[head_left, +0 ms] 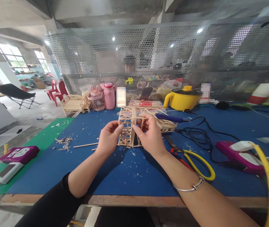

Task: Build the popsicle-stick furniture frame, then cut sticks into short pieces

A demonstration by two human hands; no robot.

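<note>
A small box-like frame of thin wooden sticks [126, 134] stands on the blue mat in front of me, its near side a lattice of short rungs. My left hand [109, 137] grips its left edge between thumb and fingers. On the right part of the frame, my right hand [150, 134] is closed with the thumb at the front, its fingertips partly behind the sticks. A blue-handled glue gun or soldering tool [170, 118], kind unclear, lies just beyond my right hand on another stick piece [166, 125]. Yellow-handled scissors [196, 160] rest beside my right forearm.
Stick scraps [64, 142] and a loose stick [86, 145] lie to the left. Purple power strips [22, 154] sit at both sides, with black cables [194, 138] on the right. Behind stand a pink bottle [109, 97], a yellow pot [183, 100] and a perforated metal screen [89, 56].
</note>
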